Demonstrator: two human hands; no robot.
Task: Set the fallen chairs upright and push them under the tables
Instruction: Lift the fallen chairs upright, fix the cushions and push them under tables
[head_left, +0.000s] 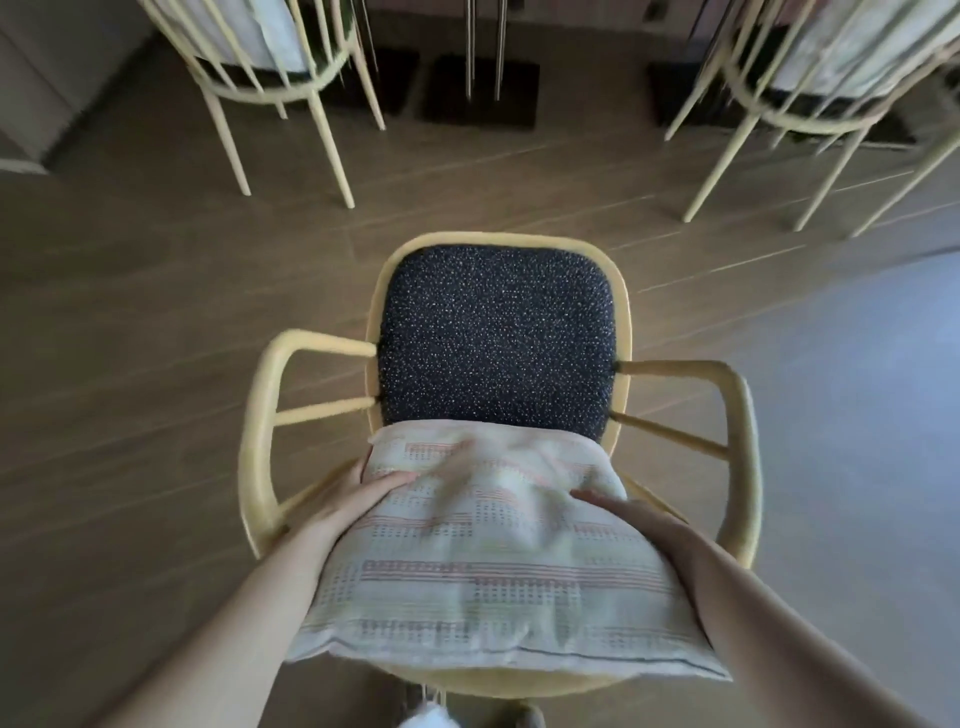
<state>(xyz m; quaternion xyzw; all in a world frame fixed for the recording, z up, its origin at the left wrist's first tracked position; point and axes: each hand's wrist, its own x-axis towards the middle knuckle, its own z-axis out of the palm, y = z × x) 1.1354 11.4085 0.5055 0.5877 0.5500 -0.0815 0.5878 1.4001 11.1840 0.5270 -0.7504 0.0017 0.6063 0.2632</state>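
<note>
Standing upright on the wood-plank floor (156, 312): one yellow armchair (519, 240), seen from behind and above.

Frame pale yellow with curved armrests on spindles; seat pad (493, 338) dark with light speckles. A pale cushion (488, 571) with faint red woven bands lies tilted over the chair's rear, its far edge touching the pad. Both forearms reach forward. Left hand (353, 499) grips the cushion's left edge, thumb on top, fingers hidden beneath. Right hand (639, 525) holds the right edge, its thumb laid across the fabric. Two matching chairs (270, 88) stand well beyond, flanking a dark table base (480, 98). Picture is blurred.
</note>
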